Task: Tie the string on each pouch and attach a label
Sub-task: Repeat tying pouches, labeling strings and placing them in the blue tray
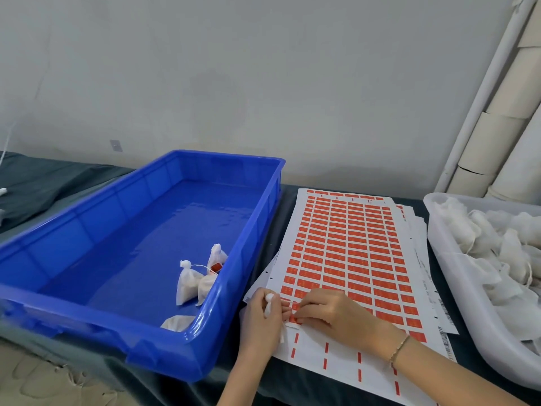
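A white sheet of red labels (348, 253) lies on the dark table in front of me. My left hand (260, 320) rests on the sheet's near left corner and grips a small white pouch (268, 303), whose top sticks out above the fingers. Just to its right, my right hand (328, 312) pinches a red label (293, 313) at the sheet's lower rows. The fingertips of both hands meet at that label. A blue tray (222, 303) on the left holds several tied white pouches (188, 281), one with a red label.
A white bin (456, 273) full of loose white pouches stands at the right edge. More label sheets (421, 244) lie under the top one. Dark cloth (44, 183) covers the table on the left. Pale tubes (497, 118) lean against the wall at the back right.
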The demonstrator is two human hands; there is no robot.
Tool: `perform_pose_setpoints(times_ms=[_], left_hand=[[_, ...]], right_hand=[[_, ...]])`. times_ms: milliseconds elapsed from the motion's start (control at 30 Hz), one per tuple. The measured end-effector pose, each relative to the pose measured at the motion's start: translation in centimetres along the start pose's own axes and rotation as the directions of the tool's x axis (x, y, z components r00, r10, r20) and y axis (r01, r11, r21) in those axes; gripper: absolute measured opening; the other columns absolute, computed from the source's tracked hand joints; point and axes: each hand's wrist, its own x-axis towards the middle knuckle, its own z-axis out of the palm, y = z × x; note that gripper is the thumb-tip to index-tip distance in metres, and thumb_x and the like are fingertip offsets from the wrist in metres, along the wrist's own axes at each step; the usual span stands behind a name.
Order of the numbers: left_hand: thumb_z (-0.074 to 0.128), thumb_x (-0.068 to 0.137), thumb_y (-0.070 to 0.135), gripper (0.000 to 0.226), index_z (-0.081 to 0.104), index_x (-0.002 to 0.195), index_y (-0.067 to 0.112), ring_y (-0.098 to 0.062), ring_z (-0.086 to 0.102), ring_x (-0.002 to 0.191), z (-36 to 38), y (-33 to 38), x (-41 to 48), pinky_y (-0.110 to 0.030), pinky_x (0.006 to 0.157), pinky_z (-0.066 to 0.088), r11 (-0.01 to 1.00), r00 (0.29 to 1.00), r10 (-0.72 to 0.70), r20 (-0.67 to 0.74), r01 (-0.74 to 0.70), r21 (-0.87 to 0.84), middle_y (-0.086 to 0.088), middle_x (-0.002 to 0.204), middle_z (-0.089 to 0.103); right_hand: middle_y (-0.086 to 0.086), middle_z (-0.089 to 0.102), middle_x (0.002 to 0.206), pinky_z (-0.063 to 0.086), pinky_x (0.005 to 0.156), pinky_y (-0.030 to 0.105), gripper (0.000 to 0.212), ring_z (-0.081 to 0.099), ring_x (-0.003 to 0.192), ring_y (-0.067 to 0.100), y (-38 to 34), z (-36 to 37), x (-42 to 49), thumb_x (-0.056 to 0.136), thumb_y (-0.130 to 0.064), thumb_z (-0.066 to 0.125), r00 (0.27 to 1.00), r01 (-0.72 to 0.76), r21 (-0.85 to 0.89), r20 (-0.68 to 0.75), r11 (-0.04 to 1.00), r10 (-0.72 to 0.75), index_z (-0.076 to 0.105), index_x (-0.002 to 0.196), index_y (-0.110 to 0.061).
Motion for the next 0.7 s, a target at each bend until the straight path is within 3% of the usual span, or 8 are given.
perform_pose_setpoints(times_ms=[133,300,567,700], left_hand=[[0.050,0.096,0.032,0.015,0.057,0.095,0.019,0.000,0.070,0.074,-0.2,0.1,-0.1,-0.014,0.061,0.055,0.999,1.000,0.005,0.025,-0.004,-0.042,0.008,0.088,0.071],[0.051,0.096,0.031,0.014,0.057,0.094,0.018,-0.001,0.070,0.072,-0.1,0.1,-0.1,-0.014,0.060,0.054,0.998,1.000,0.011,0.011,-0.011,-0.067,0.007,0.086,0.071],[0.048,0.097,0.030,0.017,0.058,0.095,0.017,0.001,0.069,0.074,0.0,-0.1,-0.1,-0.012,0.063,0.054,0.999,1.000,0.013,0.003,-0.013,-0.051,0.007,0.086,0.070],[0.048,0.097,0.031,0.015,0.057,0.095,0.019,0.006,0.067,0.075,0.1,-0.1,-0.2,-0.008,0.060,0.051,1.000,1.000,0.024,-0.005,-0.024,-0.009,0.010,0.087,0.069]], right_hand=[[-0.008,0.068,0.108,0.043,0.087,0.006,0.021,0.061,0.095,0.002,0.2,-0.8,0.6,0.093,-0.028,0.059,0.988,-0.151,0.163,0.067,0.975,0.142,0.072,0.109,-0.024],[-0.014,0.064,0.108,0.044,0.087,0.006,0.017,0.054,0.095,-0.006,0.8,-2.1,1.0,0.090,-0.029,0.064,0.969,-0.157,0.189,0.219,0.969,0.114,0.072,0.104,-0.028],[-0.001,0.066,0.115,0.032,0.089,0.001,0.021,0.061,0.103,0.011,0.5,-2.5,2.1,0.094,-0.019,0.057,0.965,0.067,0.005,0.255,0.998,-0.066,0.070,0.110,-0.020],[0.001,0.071,0.102,0.052,0.084,0.018,0.022,0.068,0.088,0.014,0.1,-2.4,1.5,0.084,-0.013,0.071,0.946,0.263,-0.169,0.240,0.950,-0.219,0.070,0.105,-0.016]])
